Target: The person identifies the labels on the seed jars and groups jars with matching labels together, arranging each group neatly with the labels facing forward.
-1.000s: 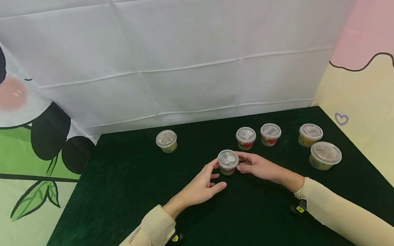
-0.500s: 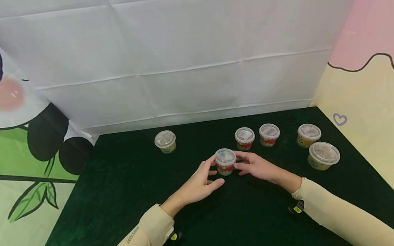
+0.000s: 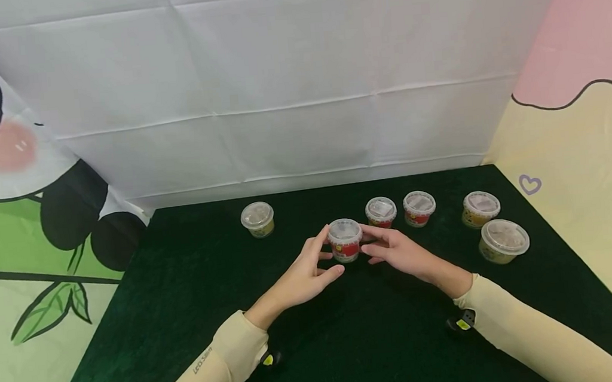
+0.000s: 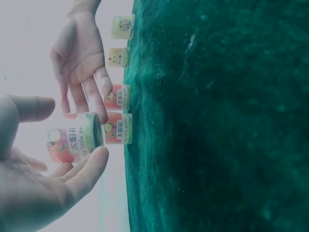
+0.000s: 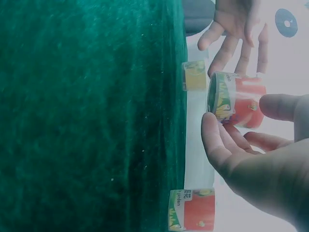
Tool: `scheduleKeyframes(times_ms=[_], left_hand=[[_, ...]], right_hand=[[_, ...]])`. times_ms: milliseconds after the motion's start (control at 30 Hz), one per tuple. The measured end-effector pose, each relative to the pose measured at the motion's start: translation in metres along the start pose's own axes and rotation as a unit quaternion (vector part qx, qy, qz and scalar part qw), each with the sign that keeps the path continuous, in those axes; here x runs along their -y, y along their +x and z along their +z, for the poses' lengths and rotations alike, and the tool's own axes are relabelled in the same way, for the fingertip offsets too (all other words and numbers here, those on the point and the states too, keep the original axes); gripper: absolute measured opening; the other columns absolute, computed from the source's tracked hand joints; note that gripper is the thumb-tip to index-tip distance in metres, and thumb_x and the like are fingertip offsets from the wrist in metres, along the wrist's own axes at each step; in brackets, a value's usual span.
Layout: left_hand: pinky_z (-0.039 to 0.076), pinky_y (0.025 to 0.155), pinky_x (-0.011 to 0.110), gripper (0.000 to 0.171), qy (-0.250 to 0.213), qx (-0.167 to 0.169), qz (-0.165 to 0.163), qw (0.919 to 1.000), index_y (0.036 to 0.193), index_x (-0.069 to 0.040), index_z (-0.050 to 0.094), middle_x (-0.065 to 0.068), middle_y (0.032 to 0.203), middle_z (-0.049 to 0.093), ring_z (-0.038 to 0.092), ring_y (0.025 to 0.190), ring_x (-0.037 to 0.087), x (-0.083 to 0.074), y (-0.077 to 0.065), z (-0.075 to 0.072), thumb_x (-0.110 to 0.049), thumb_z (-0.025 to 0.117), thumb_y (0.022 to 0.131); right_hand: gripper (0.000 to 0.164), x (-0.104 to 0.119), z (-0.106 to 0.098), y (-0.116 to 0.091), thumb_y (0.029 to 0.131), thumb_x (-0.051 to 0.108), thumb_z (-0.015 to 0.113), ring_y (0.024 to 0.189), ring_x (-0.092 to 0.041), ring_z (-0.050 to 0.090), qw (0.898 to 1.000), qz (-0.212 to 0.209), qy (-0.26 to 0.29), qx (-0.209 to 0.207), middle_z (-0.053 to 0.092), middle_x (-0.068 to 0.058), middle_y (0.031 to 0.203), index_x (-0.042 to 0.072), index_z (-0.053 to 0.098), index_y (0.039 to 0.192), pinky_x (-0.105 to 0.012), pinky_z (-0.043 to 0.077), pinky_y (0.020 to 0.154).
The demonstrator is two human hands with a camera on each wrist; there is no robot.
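A small clear plastic tub (image 3: 346,246) with a lid and a red label is held upright above the dark green cloth, between my two hands. My left hand (image 3: 294,283) holds its left side with the fingers, the thumb spread nearer to me. From the right, my right hand (image 3: 405,256) holds the other side with fingertips and thumb close to the wall. In the left wrist view the tub (image 4: 72,137) shows printed flowers and lettering; its base is off the cloth. What lies inside it is hard to tell.
Two red-labelled tubs (image 3: 419,209) stand just behind my right hand. Farther right are a yellow-labelled tub (image 3: 481,208) and a wider lidded tub (image 3: 504,241). Another yellowish tub (image 3: 257,219) stands at the back left. A white cloth wall (image 3: 291,138) rises behind the table.
The red-labelled tub has moved a little left and away from me, with both hands moving along with it. Its label shows more now. The other tubs have stayed put.
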State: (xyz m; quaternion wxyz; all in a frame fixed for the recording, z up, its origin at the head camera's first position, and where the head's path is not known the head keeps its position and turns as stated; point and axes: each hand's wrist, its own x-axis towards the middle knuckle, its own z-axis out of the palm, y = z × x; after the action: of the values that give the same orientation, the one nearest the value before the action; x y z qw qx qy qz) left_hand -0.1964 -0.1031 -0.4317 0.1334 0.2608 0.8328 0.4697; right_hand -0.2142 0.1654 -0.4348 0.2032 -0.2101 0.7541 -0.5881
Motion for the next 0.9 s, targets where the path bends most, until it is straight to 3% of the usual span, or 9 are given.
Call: scheduleKeyframes(times_ms=[267,600,900], left_hand=[[0.055,0.091,0.037,0.088,0.021,-0.022,0.001,0.9995,0.164,-0.02,0.002,0.015,0.154,0.028,0.049,0.132,0.031,-0.007,0.006,-0.012,-0.034,0.063,0.102],[0.054,0.088,0.038,0.081,0.04,-0.037,0.005,0.9985,0.164,-0.013,0.008,0.016,0.15,0.037,0.056,0.122,0.028,-0.008,0.017,-0.03,-0.035,0.059,0.104],[0.057,0.086,0.043,0.076,-0.017,-0.045,-0.002,0.9989,0.164,-0.016,0.01,0.016,0.15,0.038,0.058,0.113,0.028,-0.012,0.016,-0.035,-0.035,0.055,0.106]], right_hand=[[0.061,0.009,0.004,-0.001,0.106,0.022,0.053,0.131,-0.042,0.05,0.999,-0.024,0.031,-0.018,0.04,-0.02,0.153,0.011,0.028,0.16,-0.045,0.05,0.101],[0.06,0.018,0.009,0.0,0.105,0.019,0.054,0.134,-0.045,0.047,0.996,-0.045,0.069,-0.016,0.041,-0.021,0.15,0.012,0.03,0.16,-0.044,0.05,0.101],[0.057,0.025,0.014,0.006,0.104,0.019,0.056,0.128,-0.037,0.052,0.991,-0.044,0.124,-0.04,0.041,-0.02,0.147,0.011,0.033,0.156,-0.046,0.051,0.1]])
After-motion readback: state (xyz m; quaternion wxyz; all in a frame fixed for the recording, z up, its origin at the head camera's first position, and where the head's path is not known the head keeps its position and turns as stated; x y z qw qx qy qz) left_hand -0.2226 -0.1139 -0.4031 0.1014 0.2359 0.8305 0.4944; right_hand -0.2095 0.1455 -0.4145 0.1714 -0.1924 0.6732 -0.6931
